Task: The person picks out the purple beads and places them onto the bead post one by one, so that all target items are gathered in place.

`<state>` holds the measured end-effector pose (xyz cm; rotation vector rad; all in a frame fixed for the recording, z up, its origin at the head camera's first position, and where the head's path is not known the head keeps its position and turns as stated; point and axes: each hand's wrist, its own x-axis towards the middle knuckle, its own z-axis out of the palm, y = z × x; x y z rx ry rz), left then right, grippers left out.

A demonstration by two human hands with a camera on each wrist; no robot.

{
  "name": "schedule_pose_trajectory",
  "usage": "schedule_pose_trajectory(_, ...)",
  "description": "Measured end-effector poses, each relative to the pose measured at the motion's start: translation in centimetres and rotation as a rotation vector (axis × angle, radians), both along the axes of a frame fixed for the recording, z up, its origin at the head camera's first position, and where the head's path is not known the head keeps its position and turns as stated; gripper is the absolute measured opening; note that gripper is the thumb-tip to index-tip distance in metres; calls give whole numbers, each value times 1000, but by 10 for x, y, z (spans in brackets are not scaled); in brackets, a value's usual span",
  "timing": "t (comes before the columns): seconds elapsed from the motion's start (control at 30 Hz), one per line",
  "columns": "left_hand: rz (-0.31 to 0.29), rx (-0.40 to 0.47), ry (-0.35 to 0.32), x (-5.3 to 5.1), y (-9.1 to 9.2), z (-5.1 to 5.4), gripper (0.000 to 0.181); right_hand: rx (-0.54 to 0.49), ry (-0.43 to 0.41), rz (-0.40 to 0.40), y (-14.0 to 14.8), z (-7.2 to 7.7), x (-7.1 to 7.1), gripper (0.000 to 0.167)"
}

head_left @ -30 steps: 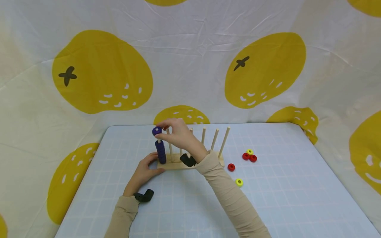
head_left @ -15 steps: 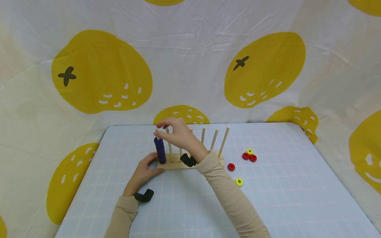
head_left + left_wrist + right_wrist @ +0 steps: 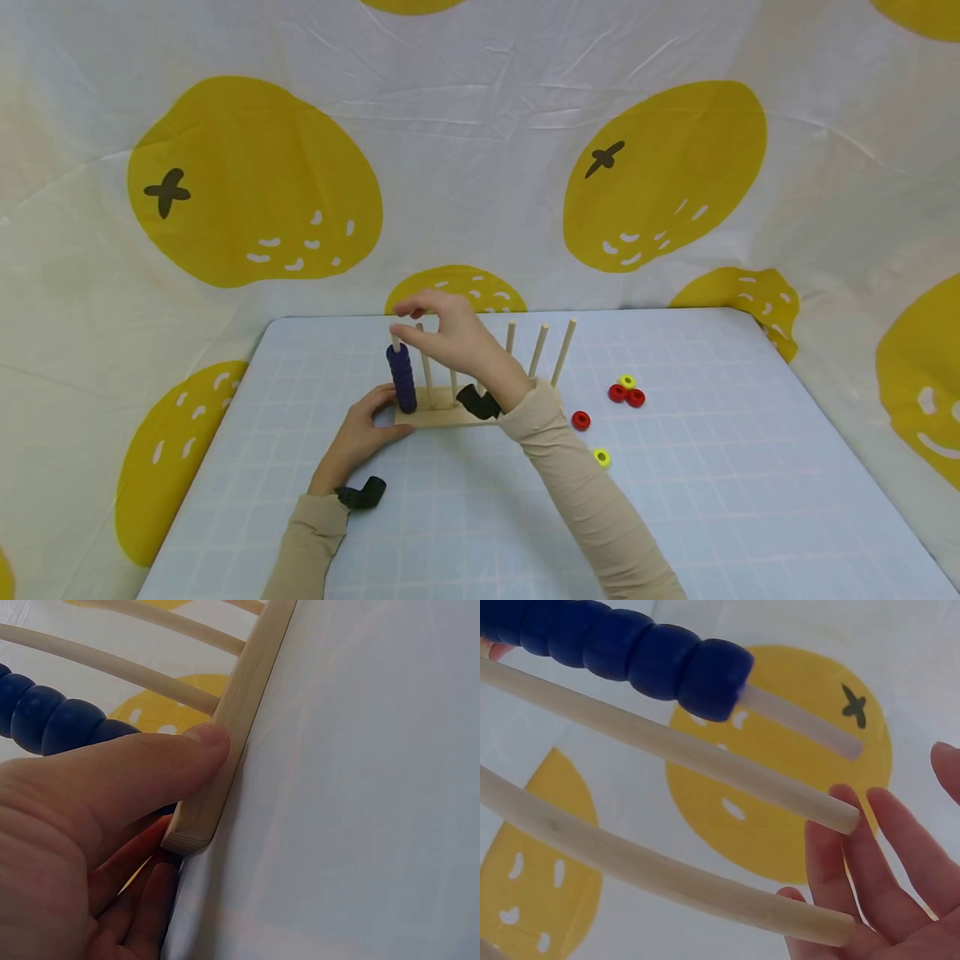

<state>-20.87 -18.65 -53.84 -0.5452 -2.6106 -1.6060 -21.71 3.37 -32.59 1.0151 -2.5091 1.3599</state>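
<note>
A wooden peg stand (image 3: 438, 417) with several upright pegs stands on the table. On its leftmost peg sits a stack of dark blue-purple beads (image 3: 401, 379), the peg's tip showing above them. My left hand (image 3: 363, 432) grips the stand's left end; in the left wrist view its thumb (image 3: 169, 761) lies along the base's front, with fingers behind. Near the peg tops hovers my right hand (image 3: 457, 337), thumb and fingers apart, holding nothing. In the right wrist view, its fingers (image 3: 877, 877) spread beside the tips of two bare pegs (image 3: 765, 791).
Right of the stand lie loose red beads (image 3: 581, 421) and yellow beads (image 3: 602, 457); a small cluster of them sits farther back. A pale gridded tabletop (image 3: 750, 483) carries everything, with a fruit-patterned cloth (image 3: 480, 167) hanging behind it.
One second ago my right hand pinched a bead at the leftmost peg's top. It let go, and the bead dropped onto the stack. The right hand has risen slightly; the left stayed put.
</note>
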Motion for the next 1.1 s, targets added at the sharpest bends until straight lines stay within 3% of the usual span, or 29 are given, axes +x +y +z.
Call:
schedule_pose_trajectory(0.3,12,-9,-10,0,1,-1,55,-40,22,-3,10,13,4,26)
schedule_pose_trajectory(1.1,20,-16,16,2,3,-1,54,-196,201,-54,64,35,22,21)
